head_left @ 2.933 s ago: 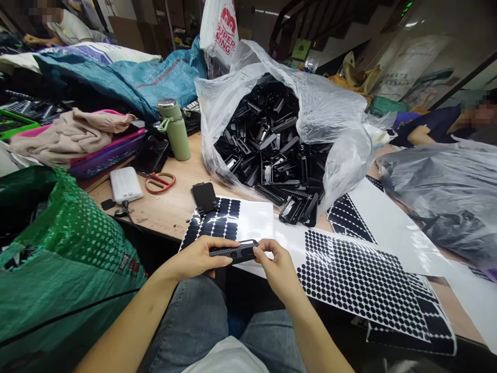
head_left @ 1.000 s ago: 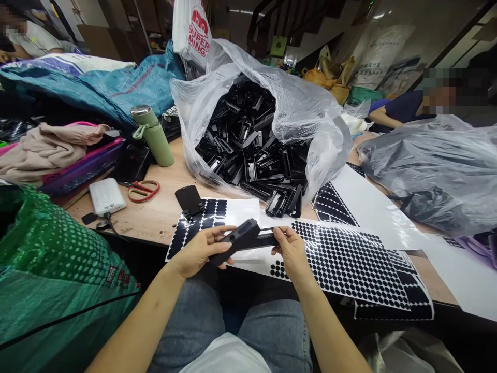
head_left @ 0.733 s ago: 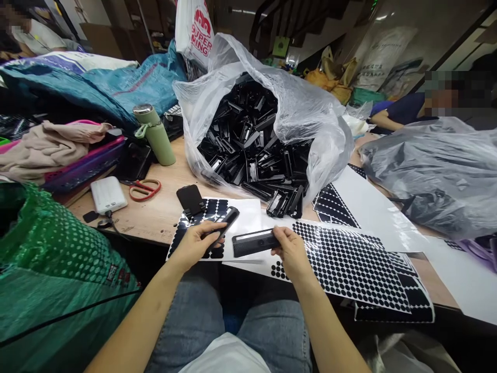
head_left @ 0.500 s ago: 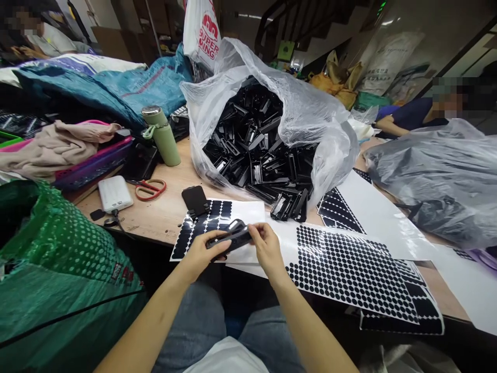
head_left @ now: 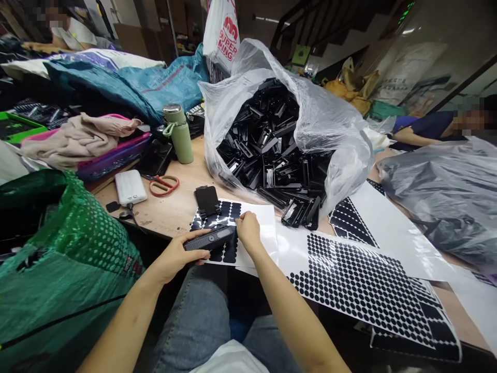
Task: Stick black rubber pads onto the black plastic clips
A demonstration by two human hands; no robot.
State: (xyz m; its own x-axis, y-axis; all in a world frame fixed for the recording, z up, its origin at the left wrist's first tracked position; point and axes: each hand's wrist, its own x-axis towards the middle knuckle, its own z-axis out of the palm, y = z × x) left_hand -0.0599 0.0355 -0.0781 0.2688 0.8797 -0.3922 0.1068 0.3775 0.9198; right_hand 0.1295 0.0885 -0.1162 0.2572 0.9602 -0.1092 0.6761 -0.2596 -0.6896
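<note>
Left hand grips the black part by its left end, presumably freeing the right hand, fingers bunched at the sticker sheet, anything pinched unclear.

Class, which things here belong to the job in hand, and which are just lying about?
Likely in use:
black part in left hand
patterned sheet by right hand
bag of black parts

Seemingly lying about:
green flask
scissors
power bank

Black ribbed bar, slightly tilted, held over white sticker sheet.
</note>
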